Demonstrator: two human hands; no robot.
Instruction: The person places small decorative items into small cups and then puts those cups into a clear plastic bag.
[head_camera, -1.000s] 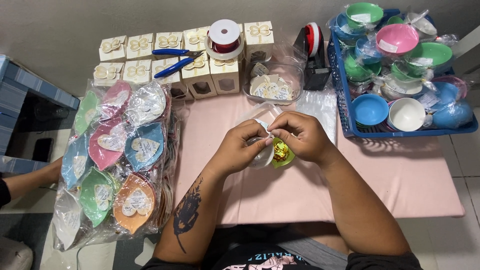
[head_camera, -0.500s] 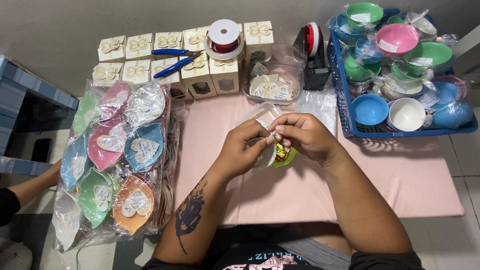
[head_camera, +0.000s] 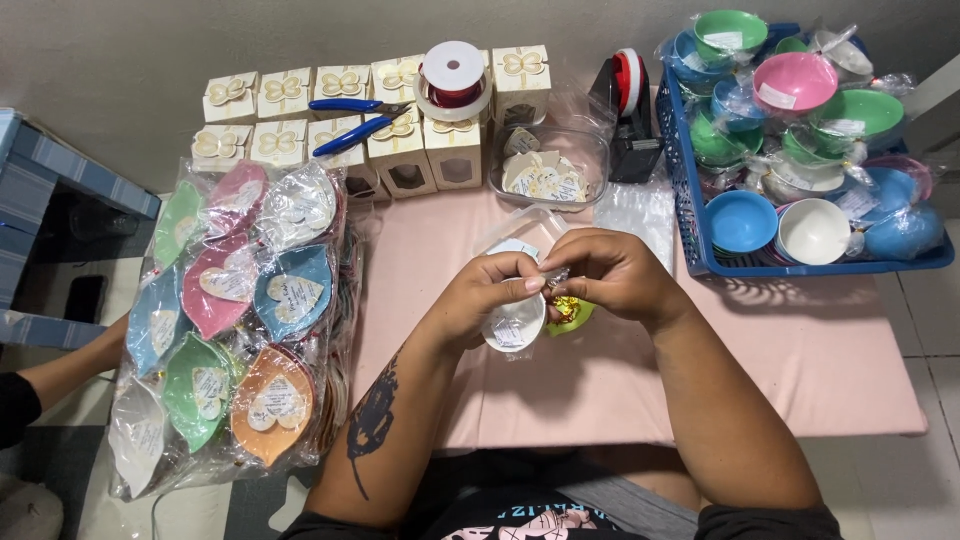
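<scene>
Left hand (head_camera: 487, 297): fingertips pinched on clear wrap above white dish (head_camera: 515, 325). Right hand (head_camera: 610, 272): pinched shut on same wrap, meeting left at centre. Dish held above pink desk (head_camera: 800, 350), gold-foil bit (head_camera: 566, 308) just beside it, under right hand. Left: pile of bagged dishes (head_camera: 235, 320). Rear: gift boxes (head_camera: 330, 100), ribbon spool (head_camera: 453, 75). Right: blue basket (head_camera: 692, 215) of bowls. Risk, judged: thin wrap slips from pinch, dish drops on desk; foil bit falls out.

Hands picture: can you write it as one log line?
left hand: pinching clear wrap | right hand: pinching clear wrap | item: white dish with gold sweet | surface: pink table
</scene>
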